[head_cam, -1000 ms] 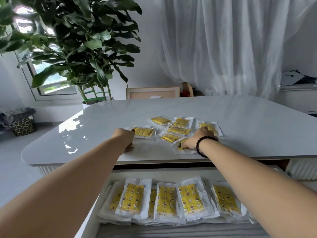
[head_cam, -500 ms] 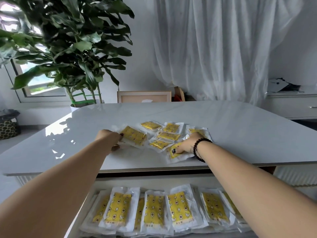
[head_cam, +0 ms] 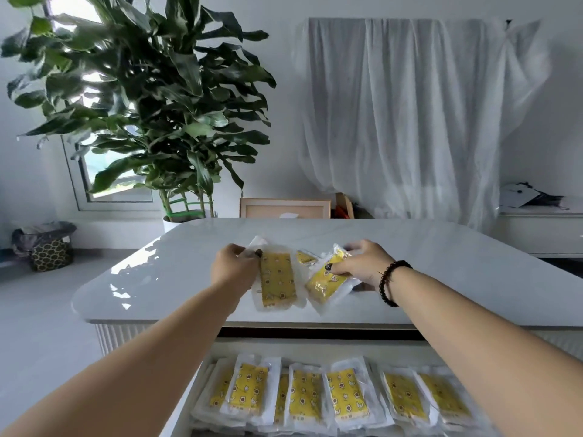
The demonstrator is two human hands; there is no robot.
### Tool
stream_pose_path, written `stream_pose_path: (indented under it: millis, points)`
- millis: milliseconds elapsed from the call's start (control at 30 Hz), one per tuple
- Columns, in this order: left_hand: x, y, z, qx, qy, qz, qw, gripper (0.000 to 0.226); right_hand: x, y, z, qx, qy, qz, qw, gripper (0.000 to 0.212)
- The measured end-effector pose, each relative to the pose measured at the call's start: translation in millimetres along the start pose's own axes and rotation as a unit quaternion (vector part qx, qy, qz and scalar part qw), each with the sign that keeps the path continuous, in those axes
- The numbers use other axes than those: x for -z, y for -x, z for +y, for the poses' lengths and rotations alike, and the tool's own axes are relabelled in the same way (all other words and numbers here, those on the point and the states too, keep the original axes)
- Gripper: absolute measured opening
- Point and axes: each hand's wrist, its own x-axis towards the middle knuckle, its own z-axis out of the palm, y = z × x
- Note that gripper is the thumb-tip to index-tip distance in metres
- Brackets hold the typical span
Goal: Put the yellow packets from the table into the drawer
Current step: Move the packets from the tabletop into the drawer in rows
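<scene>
My left hand (head_cam: 235, 268) pinches the top edge of a yellow packet (head_cam: 277, 280) in clear wrap, lifted above the white table (head_cam: 441, 279). My right hand (head_cam: 362, 263), with a black bead bracelet at the wrist, grips a second yellow packet (head_cam: 325, 280) that hangs tilted beside the first. Between the two, a bit of another yellow packet (head_cam: 305, 257) shows on the table; other packets there are hidden behind the hands. Below the table's front edge the open drawer (head_cam: 303, 346) holds several yellow packets (head_cam: 344, 395) laid in a row.
A large potted plant (head_cam: 151, 99) stands behind the table's far left corner. A wooden frame (head_cam: 285, 208) leans beyond the far edge. White curtains hang at the back. A patterned basket (head_cam: 50, 250) sits on the floor at left; a low white cabinet (head_cam: 542, 228) at right.
Both hands have lifted their packets off the table and drawn them towards me. The camera has tilted up, showing more of the room.
</scene>
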Motion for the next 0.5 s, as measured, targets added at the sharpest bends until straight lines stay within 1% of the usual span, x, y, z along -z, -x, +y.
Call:
stream_pose_path:
  millis: [33,67,133,200,233,300,333,400,467,500]
  points:
    - [-0.8,6.8,1.5,-0.008,-0.001,-0.006,1.0,0.013,-1.8,9.5,-3.1,0.01,0.002,-0.019,1.0,0.049]
    - [-1.6,14.1,3.9,-0.014,0.002,-0.009,1.0,0.014,-3.6,18.4,-5.0,0.019,0.004,-0.04,0.999,0.043]
    - [-3.1,25.6,6.8,-0.024,0.016,-0.012,1.0,0.016,-6.6,33.9,-4.3,0.029,0.036,-0.059,0.997,0.021]
    - [-4.3,34.8,8.9,-0.032,0.025,-0.001,0.999,0.018,-7.1,45.3,1.7,0.034,0.105,-0.035,0.993,0.009]
    - [-4.9,38.3,9.8,-0.034,0.031,0.009,0.999,0.018,-5.7,49.2,5.8,0.036,0.138,-0.022,0.99,0.012]
    - [-6.1,44.3,11.4,-0.038,0.051,0.024,0.998,0.02,-3.9,55.5,13.1,0.04,0.174,-0.004,0.984,0.031]
    - [-7.0,47.7,12.5,-0.042,0.061,0.027,0.997,0.019,-4.1,59.0,15.4,0.03,0.157,-0.009,0.987,0.04]
    - [-9.0,54.8,12.9,-0.051,0.082,0.029,0.995,0.019,-7.9,64.9,17.1,-0.02,0.057,-0.048,0.997,0.055]
    - [-10.6,61.1,12.4,-0.056,0.096,0.028,0.993,0.019,-12.9,65.4,19.5,-0.038,-0.041,-0.072,0.996,0.082]
    - [-10.8,63.6,12.4,-0.057,0.098,0.027,0.993,0.018,-14.3,66.3,19.7,-0.038,-0.064,-0.074,0.994,0.088]
